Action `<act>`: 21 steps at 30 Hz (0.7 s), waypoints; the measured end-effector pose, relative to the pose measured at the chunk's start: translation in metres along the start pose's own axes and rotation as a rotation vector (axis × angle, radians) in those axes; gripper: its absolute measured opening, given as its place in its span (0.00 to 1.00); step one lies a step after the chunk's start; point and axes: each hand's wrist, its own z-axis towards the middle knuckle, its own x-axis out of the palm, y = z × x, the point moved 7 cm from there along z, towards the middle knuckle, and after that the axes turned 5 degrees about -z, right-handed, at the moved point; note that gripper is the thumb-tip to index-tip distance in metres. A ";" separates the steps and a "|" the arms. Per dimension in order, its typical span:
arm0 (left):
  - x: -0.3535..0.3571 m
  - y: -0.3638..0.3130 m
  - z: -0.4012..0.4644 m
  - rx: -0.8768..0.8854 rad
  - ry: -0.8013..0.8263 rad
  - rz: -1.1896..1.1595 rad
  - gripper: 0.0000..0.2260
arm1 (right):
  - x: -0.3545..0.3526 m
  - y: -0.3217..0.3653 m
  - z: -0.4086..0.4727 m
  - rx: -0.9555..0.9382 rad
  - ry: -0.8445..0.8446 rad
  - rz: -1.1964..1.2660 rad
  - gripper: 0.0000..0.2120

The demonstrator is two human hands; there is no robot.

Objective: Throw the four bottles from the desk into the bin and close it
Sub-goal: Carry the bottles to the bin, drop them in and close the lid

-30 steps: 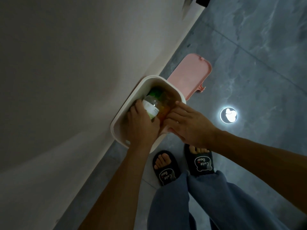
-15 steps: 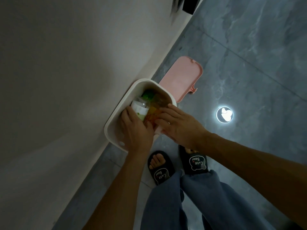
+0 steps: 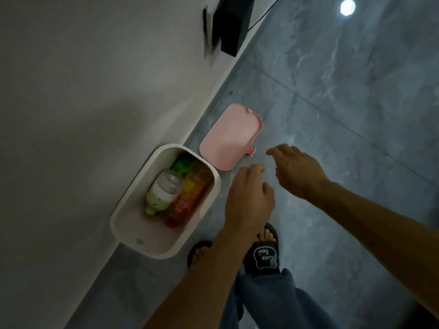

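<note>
A white bin [image 3: 133,205] stands open on the floor against the wall. Inside it lie a pale bottle with a white label [image 3: 164,189], an orange bottle with a red label [image 3: 187,203] and a green bottle [image 3: 183,162] behind them. The pink lid [image 3: 229,136] lies flat on the floor just beyond the bin. My left hand [image 3: 249,198] hovers to the right of the bin, empty, fingers loosely curled. My right hand [image 3: 297,169] is open over the floor, its fingertips close to the lid's near right edge.
The white wall [image 3: 83,103] runs along the left. A dark object [image 3: 232,27] hangs on it at the top. Grey marble floor tiles [image 3: 344,115] spread to the right. My feet in black slippers [image 3: 263,255] stand just below the bin.
Both hands have come out of the bin and moved right, away from the bottles. The bottles now lie uncovered in the bin. The view has pulled back.
</note>
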 end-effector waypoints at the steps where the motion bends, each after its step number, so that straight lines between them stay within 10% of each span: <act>1: 0.016 0.009 0.012 -0.031 0.018 0.013 0.19 | 0.006 -0.007 0.014 0.003 0.011 -0.029 0.27; 10: 0.087 0.088 0.113 -0.122 -0.136 0.198 0.16 | 0.079 -0.006 0.108 -0.201 -0.073 -0.174 0.32; 21: 0.090 0.107 0.119 -0.123 -0.175 0.245 0.10 | 0.089 -0.002 0.109 -0.318 -0.104 -0.228 0.14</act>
